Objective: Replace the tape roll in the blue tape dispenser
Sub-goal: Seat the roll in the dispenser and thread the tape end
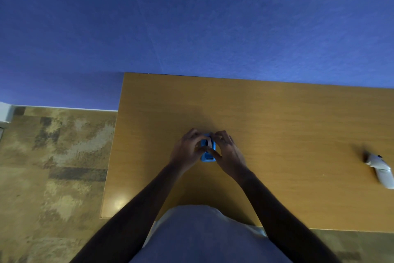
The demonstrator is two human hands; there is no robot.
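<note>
At mid-frame on the desk [277,113], both hands, left [187,152] and right [228,154], pinch the dispenser [207,157] from either side, equally near, its long axis running up-frame, away from the person.

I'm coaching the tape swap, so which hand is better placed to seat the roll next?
Probably the right hand: its fingertips sit on the pale roll at the top of the blue tape dispenser, while the left hand braces its side.
</note>
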